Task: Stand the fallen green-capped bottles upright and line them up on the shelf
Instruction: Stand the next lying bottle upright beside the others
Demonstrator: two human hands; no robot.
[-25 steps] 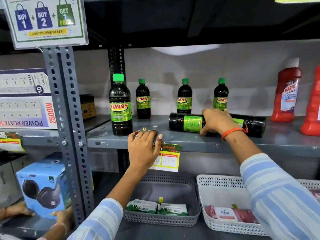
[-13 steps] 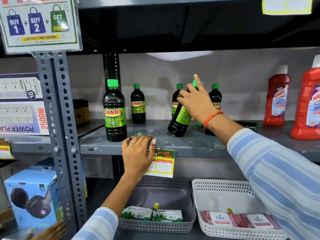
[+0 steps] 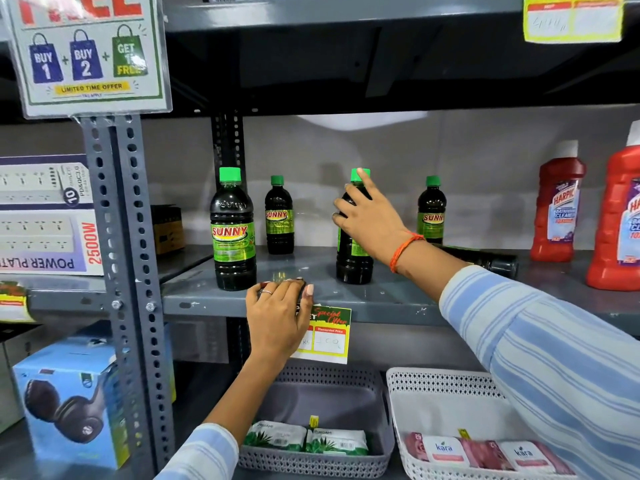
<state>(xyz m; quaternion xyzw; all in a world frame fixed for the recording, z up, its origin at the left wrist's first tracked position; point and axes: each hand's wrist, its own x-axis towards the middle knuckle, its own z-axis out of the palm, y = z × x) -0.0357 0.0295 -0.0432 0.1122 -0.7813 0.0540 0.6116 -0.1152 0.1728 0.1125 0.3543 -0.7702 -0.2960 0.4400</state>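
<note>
on the grey metal shelf (image 3: 311, 271), right hand (image 3: 372, 220) grips an upright bottle (image 3: 353, 258)

Fallen bottle (image 3: 353, 251) now upright on shelf (image 3: 346, 296), lifted from lying flat; right hand (image 3: 369, 220) grip moved to upper body.

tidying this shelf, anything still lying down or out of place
Yes: one dark bottle lies on its side on the shelf, behind the right hand's forearm. The other SUNNY bottles stand upright.
</note>
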